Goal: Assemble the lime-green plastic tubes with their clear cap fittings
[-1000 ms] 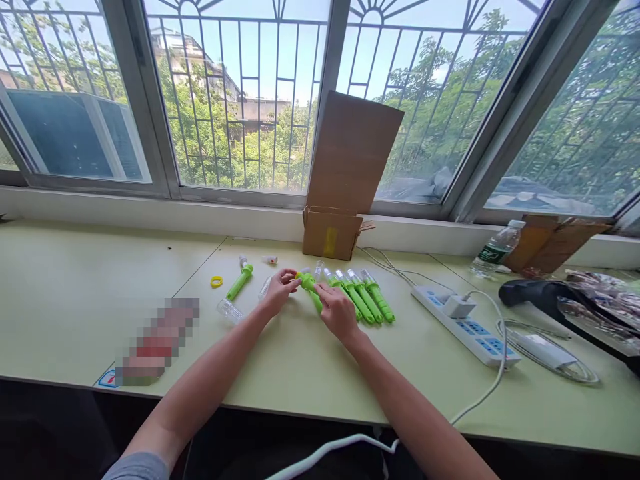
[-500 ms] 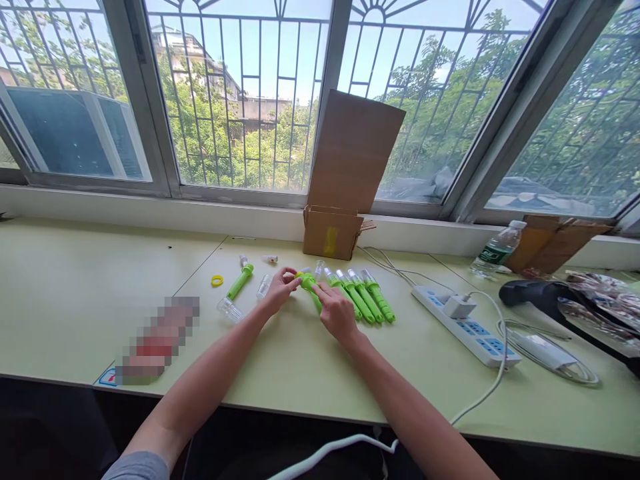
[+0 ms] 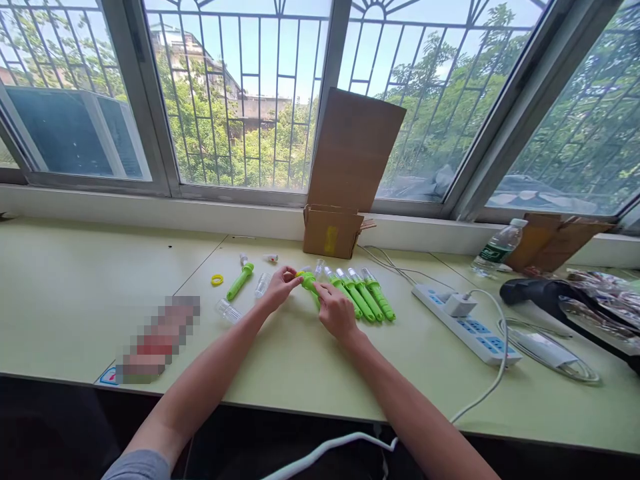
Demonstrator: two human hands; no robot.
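Observation:
My right hand (image 3: 337,309) is closed around a green plastic handle (image 3: 309,281), which leans with its wide head up and to the left. At that head the fingertips of my left hand (image 3: 283,287) pinch a yellow ring (image 3: 300,273); my fingers hide part of it. Just right of my hands lie several green handles (image 3: 367,303) side by side, with clear tubes on their ends. Left of my left hand are another green handle (image 3: 241,281), a loose yellow ring (image 3: 217,280), a ribbed clear tube (image 3: 229,311) and a second clear tube (image 3: 262,285).
An open cardboard box (image 3: 327,233) stands against the windowsill. To the right are a white power strip (image 3: 467,327) with cables, a water bottle (image 3: 500,248) and a black curved object (image 3: 545,303). A small white-capped part (image 3: 271,258) lies behind my left hand.
Almost nothing differs. Both hands stay at the green handle's head, with only a slight shift of the fingers and of the view.

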